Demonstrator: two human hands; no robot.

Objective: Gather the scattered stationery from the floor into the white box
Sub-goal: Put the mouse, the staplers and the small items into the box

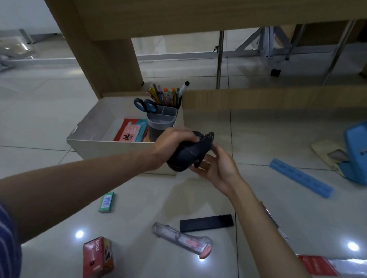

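left hand (173,146) grips dark tape dispenser (188,154) from above; right hand (217,164) cups it beneath, fingers loosely open. white box (87,142) just beyond hands. risk: dispenser snags pen holder (161,121) inside box on lowering, tipping pens; handover slip drops it onto tiles.

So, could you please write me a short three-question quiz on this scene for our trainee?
1. True or false: the scissors are already standing in the pen holder inside the white box.
2. Which hands touch the dark tape dispenser? A) left hand only B) right hand only C) both
3. Fill in: the blue ruler lies on the ____.

Key: 1 true; 2 C; 3 floor.
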